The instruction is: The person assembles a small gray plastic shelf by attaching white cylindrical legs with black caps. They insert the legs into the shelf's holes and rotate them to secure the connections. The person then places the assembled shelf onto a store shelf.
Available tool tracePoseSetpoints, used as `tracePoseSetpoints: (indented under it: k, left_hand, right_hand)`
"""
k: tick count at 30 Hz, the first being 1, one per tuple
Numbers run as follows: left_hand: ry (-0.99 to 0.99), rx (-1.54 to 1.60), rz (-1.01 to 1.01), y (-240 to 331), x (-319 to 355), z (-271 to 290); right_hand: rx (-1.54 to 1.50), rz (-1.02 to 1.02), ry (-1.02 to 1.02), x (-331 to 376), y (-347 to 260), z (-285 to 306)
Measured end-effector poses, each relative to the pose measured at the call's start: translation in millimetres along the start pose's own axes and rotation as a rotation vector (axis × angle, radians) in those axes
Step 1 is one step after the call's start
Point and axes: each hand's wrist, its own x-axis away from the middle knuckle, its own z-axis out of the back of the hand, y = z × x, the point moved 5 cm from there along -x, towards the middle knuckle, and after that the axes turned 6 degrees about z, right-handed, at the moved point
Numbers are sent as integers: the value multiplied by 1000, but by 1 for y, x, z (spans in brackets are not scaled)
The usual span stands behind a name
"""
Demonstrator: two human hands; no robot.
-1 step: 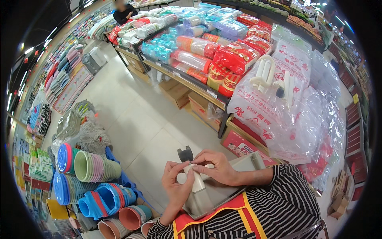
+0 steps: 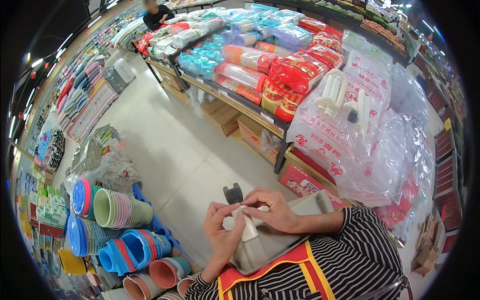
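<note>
Above my lap, my left hand (image 2: 223, 231) is closed round a white plastic bar (image 2: 249, 232). A black forked end piece (image 2: 232, 194) sticks out beyond the fingers, pointing away from me. My right hand (image 2: 270, 207) pinches the same bar close to that end, thumbs and fingertips of both hands nearly meeting. Any small part between the fingertips is hidden. Below the hands and the right forearm a light grey flat panel (image 2: 311, 201) with a raised edge rests against me.
To the left, buckets (image 2: 122, 209) and blue baskets (image 2: 135, 252) lie stacked. Ahead, a shelf (image 2: 240, 107) carries packs of paper cups and red bags. On the right, clear printed plastic bags (image 2: 320, 135) bear more white plastic parts (image 2: 331, 92). A person (image 2: 156, 16) stands far off.
</note>
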Motion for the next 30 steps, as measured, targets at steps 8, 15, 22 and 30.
tracePoseSetpoints:
  k: [8,15,22,30]
  left_hand:
    - [42,-37,8,3,3,-3]
    - [19,93,57,-7,5,-3]
    - [-7,146,102,-13,6,4]
    - [-69,85,48,-3,7,14]
  right_hand:
    - [-10,38,15,3,3,2]
    - [-237,-85,57,1,20,4]
    - [-109,-130,9,-8,25,1]
    - [148,92,-77,-11,-7,-1]
